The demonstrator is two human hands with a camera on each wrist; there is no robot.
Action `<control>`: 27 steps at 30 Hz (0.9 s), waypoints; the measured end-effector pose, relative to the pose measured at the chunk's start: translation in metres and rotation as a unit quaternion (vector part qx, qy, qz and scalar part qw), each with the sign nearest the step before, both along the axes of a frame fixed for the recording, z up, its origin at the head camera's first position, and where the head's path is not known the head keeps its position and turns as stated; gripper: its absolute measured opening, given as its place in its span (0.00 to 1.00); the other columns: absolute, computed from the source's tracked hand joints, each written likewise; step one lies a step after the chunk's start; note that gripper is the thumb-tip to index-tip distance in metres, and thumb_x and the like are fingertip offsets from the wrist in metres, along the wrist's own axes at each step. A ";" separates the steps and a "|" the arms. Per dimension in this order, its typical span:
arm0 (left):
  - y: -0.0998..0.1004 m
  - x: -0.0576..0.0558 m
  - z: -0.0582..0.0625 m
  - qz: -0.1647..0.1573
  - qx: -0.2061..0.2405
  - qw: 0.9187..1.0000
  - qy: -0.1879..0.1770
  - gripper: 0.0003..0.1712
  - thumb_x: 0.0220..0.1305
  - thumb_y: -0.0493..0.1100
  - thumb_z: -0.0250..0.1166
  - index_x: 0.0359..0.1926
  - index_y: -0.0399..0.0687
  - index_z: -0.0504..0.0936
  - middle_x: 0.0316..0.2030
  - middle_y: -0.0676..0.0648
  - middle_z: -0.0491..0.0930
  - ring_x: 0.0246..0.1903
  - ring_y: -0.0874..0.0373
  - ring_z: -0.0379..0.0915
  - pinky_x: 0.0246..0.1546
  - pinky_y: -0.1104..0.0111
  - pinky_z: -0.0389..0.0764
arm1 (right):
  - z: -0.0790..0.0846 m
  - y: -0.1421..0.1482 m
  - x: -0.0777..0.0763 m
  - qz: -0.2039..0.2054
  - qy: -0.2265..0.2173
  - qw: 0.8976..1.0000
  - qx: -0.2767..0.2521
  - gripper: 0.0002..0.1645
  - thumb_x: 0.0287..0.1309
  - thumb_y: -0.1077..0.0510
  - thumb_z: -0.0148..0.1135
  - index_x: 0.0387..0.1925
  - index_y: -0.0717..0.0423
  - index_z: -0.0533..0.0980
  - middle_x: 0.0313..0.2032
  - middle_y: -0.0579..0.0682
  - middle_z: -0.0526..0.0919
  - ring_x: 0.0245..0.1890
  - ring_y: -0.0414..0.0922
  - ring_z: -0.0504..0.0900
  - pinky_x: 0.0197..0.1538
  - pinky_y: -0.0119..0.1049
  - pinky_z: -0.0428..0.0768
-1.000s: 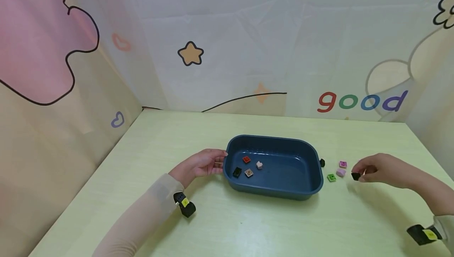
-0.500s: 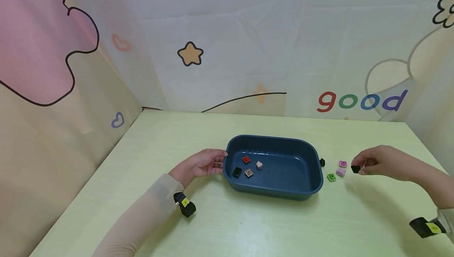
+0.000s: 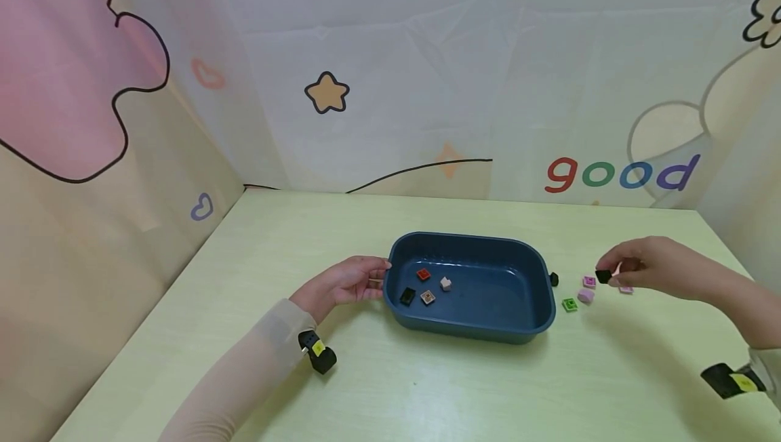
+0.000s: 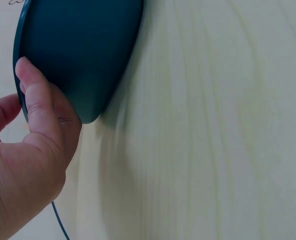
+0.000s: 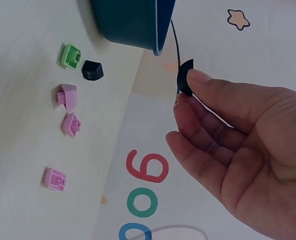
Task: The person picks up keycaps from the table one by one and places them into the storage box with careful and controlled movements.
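Lettering [image 3: 622,175], multicoloured, reads "good". The right hand [image 3: 668,267] pinches a small black plastic keycap [image 3: 603,276] aloft, with a gap to the dark-blue rectangular tub [image 3: 464,331], whose left edge [image 4: 17,41] the left hand [image 3: 348,282] grips.

Word "good" [image 3: 623,175] in multicoloured letters on the backdrop [image 3: 415,103]

blue tray [image 5: 130,25]: cut by wrist views' top edges | pink keycap [image 3: 626,290]: partly behind right grip [image 3: 662,267]
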State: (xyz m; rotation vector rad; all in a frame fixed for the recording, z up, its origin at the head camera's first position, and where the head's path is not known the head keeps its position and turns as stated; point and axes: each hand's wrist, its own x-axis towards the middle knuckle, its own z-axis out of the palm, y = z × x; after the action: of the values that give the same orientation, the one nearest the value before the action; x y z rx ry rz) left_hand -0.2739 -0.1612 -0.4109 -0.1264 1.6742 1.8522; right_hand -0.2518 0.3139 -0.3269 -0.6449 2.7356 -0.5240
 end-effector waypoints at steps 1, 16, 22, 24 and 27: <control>0.000 0.000 0.000 0.000 0.000 1.000 0.001 0.12 0.77 0.39 0.51 0.35 0.48 0.78 0.26 0.55 0.80 0.24 0.66 0.78 0.26 0.79 0.85 | 0.001 -0.001 0.000 -0.001 0.003 1.000 -0.001 0.17 0.63 0.62 0.66 0.52 0.65 0.81 0.40 0.48 0.88 0.33 0.31 0.78 0.36 0.24 0.82; 0.001 0.000 0.002 0.004 -0.004 1.000 -0.005 0.12 0.76 0.40 0.52 0.34 0.49 0.78 0.25 0.55 0.80 0.23 0.66 0.78 0.26 0.79 0.85 | 0.016 -0.023 -0.006 0.020 0.034 0.999 0.000 0.15 0.62 0.61 0.68 0.50 0.62 0.83 0.41 0.46 0.89 0.33 0.31 0.78 0.36 0.25 0.82; 0.001 0.001 0.002 0.003 -0.006 1.000 -0.007 0.11 0.77 0.40 0.52 0.35 0.49 0.78 0.26 0.55 0.80 0.23 0.65 0.78 0.27 0.79 0.85 | 0.021 -0.036 -0.007 0.028 0.035 0.999 0.002 0.13 0.62 0.62 0.68 0.48 0.61 0.83 0.40 0.46 0.89 0.37 0.36 0.81 0.38 0.23 0.82; 0.001 0.001 0.002 0.005 -0.006 1.000 -0.009 0.11 0.77 0.41 0.52 0.36 0.49 0.78 0.26 0.54 0.80 0.24 0.65 0.78 0.27 0.78 0.85 | 0.022 -0.041 -0.008 0.031 0.035 0.999 -0.002 0.13 0.62 0.62 0.68 0.48 0.61 0.83 0.40 0.46 0.89 0.37 0.37 0.82 0.38 0.23 0.82; 0.000 0.001 0.001 0.005 -0.004 1.000 -0.008 0.11 0.77 0.41 0.52 0.36 0.48 0.78 0.26 0.54 0.80 0.24 0.65 0.78 0.27 0.79 0.85 | 0.024 -0.046 -0.009 0.039 0.044 0.998 -0.006 0.13 0.62 0.62 0.68 0.48 0.61 0.84 0.40 0.45 0.89 0.36 0.36 0.81 0.37 0.24 0.82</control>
State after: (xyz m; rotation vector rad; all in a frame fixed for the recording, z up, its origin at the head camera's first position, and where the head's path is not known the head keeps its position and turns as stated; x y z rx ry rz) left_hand -0.2732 -0.1607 -0.4094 -0.1536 1.6720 1.8476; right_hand -0.2613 0.2680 -0.3029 -0.7920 2.7763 -0.5053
